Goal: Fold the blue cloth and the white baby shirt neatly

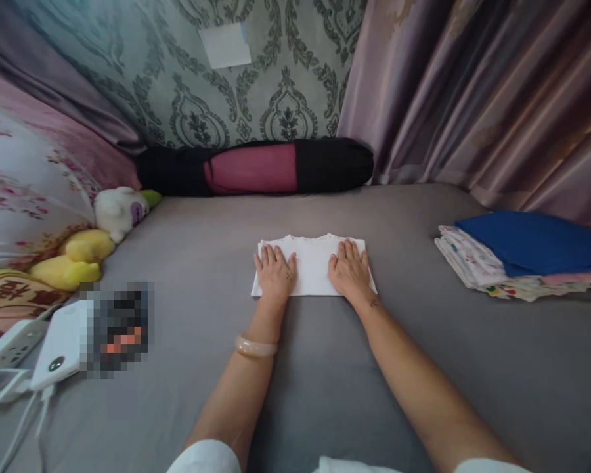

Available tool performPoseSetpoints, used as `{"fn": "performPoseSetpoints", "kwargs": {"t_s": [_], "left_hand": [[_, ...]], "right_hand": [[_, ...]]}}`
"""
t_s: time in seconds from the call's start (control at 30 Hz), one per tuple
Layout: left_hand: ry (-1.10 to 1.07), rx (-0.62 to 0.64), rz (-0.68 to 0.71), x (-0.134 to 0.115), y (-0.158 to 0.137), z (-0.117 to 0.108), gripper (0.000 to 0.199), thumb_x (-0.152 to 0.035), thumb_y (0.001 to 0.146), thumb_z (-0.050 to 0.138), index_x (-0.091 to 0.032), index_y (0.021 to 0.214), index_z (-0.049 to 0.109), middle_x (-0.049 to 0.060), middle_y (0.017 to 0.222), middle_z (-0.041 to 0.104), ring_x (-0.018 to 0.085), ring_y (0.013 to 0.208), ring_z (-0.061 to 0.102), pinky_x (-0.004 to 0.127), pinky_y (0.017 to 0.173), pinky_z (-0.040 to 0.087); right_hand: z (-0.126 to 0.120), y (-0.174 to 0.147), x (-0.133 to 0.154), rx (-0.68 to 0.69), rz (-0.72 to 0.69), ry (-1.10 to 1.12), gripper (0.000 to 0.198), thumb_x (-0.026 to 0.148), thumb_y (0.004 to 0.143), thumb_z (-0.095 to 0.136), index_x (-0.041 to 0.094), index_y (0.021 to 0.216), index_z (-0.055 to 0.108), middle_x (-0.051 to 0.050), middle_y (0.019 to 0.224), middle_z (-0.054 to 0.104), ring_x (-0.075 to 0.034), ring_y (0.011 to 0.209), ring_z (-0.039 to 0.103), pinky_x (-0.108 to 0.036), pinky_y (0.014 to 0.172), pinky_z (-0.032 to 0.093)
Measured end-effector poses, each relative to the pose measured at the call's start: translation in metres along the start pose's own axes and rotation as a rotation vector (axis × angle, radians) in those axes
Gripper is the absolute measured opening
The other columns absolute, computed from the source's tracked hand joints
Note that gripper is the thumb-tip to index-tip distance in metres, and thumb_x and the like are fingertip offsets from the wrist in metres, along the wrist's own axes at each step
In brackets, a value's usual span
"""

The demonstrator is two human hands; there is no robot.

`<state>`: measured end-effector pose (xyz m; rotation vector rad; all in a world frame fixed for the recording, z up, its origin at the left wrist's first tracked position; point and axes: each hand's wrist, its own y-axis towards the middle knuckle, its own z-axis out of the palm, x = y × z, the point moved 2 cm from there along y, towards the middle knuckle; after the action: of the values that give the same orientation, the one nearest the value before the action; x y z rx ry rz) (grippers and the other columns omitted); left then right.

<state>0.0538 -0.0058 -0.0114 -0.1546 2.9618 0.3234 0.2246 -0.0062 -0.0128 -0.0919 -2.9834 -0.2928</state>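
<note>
A white folded garment lies flat on the grey bed sheet in front of me, its top edge slightly wavy near the middle. My left hand rests palm down on its left part, fingers spread. On the right part lies my right hand, also flat, fingers stretched away from me and thumb apart. Bare cloth shows between the two hands. A pale bangle circles my left forearm.
At the right sits a stack of folded cloth topped by a blue piece. A black and pink roll lies along the wall. Plush toys, a white power bank with cables and a power strip are at the left.
</note>
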Motion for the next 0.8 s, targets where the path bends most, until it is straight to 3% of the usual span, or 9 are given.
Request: {"fn": "performPoseSetpoints", "kwargs": {"t_s": [0.27, 0.47, 0.8], "left_hand": [[-0.006, -0.07, -0.041, 0.007, 0.003, -0.003, 0.063, -0.042, 0.097, 0.018, -0.003, 0.138, 0.045, 0.021, 0.146, 0.04, 0.032, 0.139, 0.031, 0.054, 0.115, 0.015], [-0.027, -0.032, -0.054, 0.012, 0.005, -0.001, 0.061, -0.041, 0.096, 0.022, -0.004, 0.137, 0.047, 0.021, 0.147, 0.039, 0.032, 0.139, 0.031, 0.056, 0.114, 0.016], [-0.115, -0.064, -0.043, 0.032, 0.01, -0.006, 0.055, -0.039, 0.097, 0.023, -0.013, 0.136, 0.049, 0.015, 0.144, 0.045, 0.033, 0.14, 0.029, 0.061, 0.113, 0.015]], "right_hand": [[-0.004, 0.004, -0.01, -0.035, 0.061, -0.015, 0.057, 0.031, 0.097, 0.023, 0.002, 0.143, 0.036, -0.017, 0.151, 0.033, -0.028, 0.14, 0.024, -0.05, 0.113, 0.015], [-0.002, 0.004, -0.016, -0.013, 0.101, -0.026, 0.057, 0.033, 0.097, 0.023, 0.0, 0.143, 0.035, -0.02, 0.15, 0.033, -0.031, 0.138, 0.028, -0.049, 0.111, 0.021], [-0.006, 0.007, -0.036, -0.002, 0.151, 0.013, 0.058, 0.033, 0.097, 0.019, 0.001, 0.143, 0.035, -0.02, 0.148, 0.035, -0.03, 0.138, 0.027, -0.051, 0.111, 0.018]]}}
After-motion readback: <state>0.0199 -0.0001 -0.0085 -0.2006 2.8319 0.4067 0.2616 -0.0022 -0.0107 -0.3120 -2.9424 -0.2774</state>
